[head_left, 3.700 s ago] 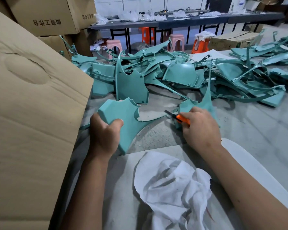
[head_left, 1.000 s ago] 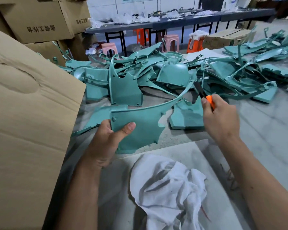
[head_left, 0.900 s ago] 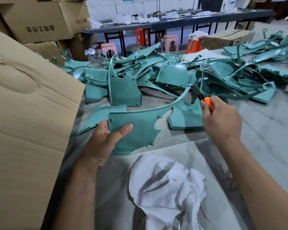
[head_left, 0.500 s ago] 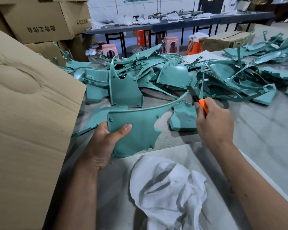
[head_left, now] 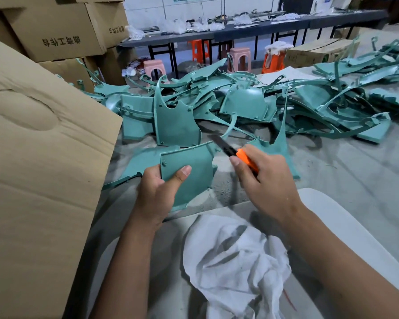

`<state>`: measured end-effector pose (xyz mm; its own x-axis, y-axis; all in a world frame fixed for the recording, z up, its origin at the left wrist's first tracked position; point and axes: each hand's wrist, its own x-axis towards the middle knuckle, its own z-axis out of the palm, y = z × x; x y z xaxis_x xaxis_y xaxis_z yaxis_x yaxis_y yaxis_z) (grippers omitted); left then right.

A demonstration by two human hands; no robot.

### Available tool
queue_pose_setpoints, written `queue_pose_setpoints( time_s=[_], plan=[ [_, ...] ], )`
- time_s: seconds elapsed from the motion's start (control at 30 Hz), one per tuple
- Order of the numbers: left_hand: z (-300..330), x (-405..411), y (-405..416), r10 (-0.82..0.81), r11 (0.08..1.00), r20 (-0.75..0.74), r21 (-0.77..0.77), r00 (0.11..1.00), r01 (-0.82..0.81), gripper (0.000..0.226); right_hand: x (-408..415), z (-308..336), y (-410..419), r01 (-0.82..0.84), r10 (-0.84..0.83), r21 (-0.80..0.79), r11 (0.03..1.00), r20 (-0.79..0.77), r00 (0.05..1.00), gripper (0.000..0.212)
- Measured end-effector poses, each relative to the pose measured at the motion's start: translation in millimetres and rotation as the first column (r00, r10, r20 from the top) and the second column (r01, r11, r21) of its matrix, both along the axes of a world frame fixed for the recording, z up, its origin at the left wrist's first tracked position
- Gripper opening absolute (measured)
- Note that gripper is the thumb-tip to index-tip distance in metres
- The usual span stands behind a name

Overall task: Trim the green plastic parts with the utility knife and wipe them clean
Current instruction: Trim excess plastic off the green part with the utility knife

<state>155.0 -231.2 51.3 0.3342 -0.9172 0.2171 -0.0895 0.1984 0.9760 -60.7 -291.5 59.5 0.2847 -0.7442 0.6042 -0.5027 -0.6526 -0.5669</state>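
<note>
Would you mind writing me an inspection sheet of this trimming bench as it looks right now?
Surface: grey dusty table, with a pale board at the near edge.
Job's things: green plastic part held up; utility knife, blade out, at its upper right edge; white cloth crumpled on the board.
Clutter: pile of green parts across the table.
Grippers: left hand grips the part; right hand grips the knife.
Cables: nothing seen.
Surroundings: cardboard boxes on the left, a cardboard sheet beside the table, stools and a long bench behind.
</note>
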Motion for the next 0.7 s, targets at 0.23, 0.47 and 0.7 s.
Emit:
queue_pose_setpoints(
  time_s=[0.23,0.47,0.7],
  plan=[
    [-2,-26,-10,0.073,0.991,0.273,-0.131,0.959,-0.038,0.020,10,-6,5,0.199,-0.198,0.060,0.978,-0.015,0.980,0.036],
    [-4,-44,-10,0.245,0.967,0.434,-0.179,0.867,-0.184,0.025,15,-5,9,0.212,-0.213,0.070,0.975,0.006,0.977,0.037],
    [1,-65,-9,0.474,0.880,0.593,-0.280,0.651,-0.385,0.012,25,-3,23,0.125,-0.126,0.011,0.992,0.013,0.992,0.031]
  ],
)
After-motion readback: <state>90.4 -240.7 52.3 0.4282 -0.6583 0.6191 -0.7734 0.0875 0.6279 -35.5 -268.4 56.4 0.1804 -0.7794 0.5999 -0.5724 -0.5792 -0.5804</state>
